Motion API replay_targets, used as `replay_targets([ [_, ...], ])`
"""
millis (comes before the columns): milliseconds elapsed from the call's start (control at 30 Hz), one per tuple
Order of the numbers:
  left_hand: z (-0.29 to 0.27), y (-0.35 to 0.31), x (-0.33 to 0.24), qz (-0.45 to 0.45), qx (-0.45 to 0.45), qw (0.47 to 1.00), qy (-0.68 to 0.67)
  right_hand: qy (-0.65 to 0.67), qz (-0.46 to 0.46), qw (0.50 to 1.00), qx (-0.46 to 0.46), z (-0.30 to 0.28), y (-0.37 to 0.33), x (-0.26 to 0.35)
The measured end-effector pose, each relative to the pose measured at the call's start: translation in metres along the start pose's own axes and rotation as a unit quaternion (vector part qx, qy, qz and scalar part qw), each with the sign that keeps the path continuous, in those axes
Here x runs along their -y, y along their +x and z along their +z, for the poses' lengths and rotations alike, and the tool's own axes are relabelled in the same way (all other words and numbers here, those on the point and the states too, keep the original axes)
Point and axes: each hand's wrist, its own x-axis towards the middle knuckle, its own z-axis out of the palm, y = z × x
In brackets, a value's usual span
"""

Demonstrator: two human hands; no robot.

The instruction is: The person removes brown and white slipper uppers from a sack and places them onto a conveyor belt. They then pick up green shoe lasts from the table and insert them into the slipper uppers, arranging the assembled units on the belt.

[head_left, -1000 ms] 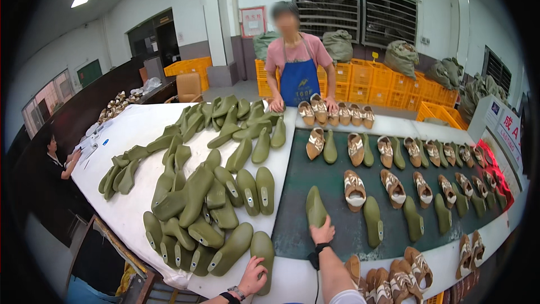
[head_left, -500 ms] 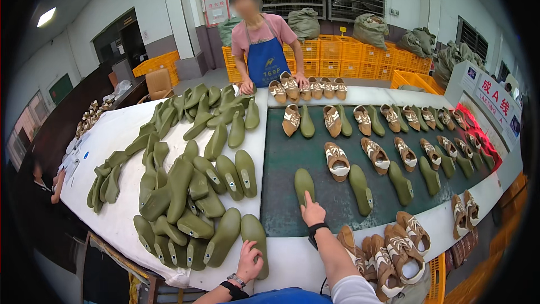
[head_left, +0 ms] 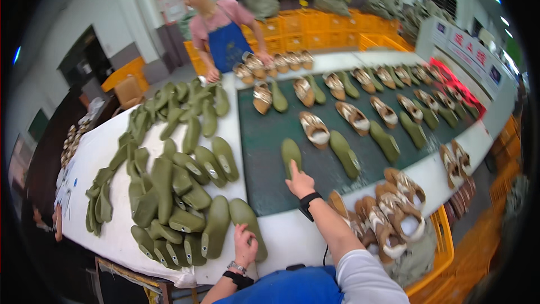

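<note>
On the dark green belt, one green shoe last (head_left: 290,151) lies nearest to me. My right hand (head_left: 301,183) is at its near end, the index finger stretched along its top and the other fingers bent. At the near table edge my left hand (head_left: 246,247) rests against another green last (head_left: 246,217), fingers loosely bent and apart, not wrapped round it. A third last (head_left: 216,226) lies beside that one on the left. Farther along the belt, brown-and-white shoes (head_left: 314,128) stand in rows with green lasts (head_left: 344,155) beside them.
A heap of green lasts (head_left: 163,186) covers much of the white table (head_left: 107,253). Several brown shoes (head_left: 382,231) crowd the near ledge on my right, above a yellow crate (head_left: 444,236). Across the table stands a co-worker (head_left: 225,36) in a blue apron, hands near lasts and shoes.
My view has turned and shifted, so the table sits farther left and tilted. Both my hands stay at the same lasts. The co-worker has turned their head toward the left.
</note>
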Motion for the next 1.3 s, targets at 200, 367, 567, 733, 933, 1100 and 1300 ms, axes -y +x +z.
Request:
replay_targets([
  [200, -0.001, 0.001, 0.002, 0.027, 0.017, 0.999, 0.022, 0.084, -0.152, 0.985, 0.019, -0.088, -0.165, -0.033],
  [367, -0.002, 0.003, 0.004, 0.037, 0.049, 0.997, 0.040, -0.057, 0.057, 0.994, -0.074, -0.093, -0.245, -0.068],
  [567, -0.004, 0.006, 0.002, 0.055, 0.082, 0.994, 0.054, 0.301, 0.209, 0.930, -0.022, -0.067, -0.241, -0.079],
  [733, -0.024, 0.023, -0.041, 0.096, 0.164, 0.966, 0.175, 0.671, 0.124, 0.731, -0.002, -0.088, -0.235, -0.059],
  [933, -0.042, 0.055, -0.120, -0.116, 0.339, 0.868, -0.345, 0.654, 0.043, 0.747, 0.110, -0.100, -0.223, 0.005],
  [1100, -0.048, 0.065, -0.120, -0.134, 0.230, 0.918, -0.295, 0.288, -0.156, 0.938, -0.113, -0.115, -0.217, 0.035],
  [1300, -0.026, 0.077, -0.079, -0.118, 0.196, 0.949, -0.218, 0.169, -0.237, 0.956, 0.033, -0.091, -0.190, 0.046],
])
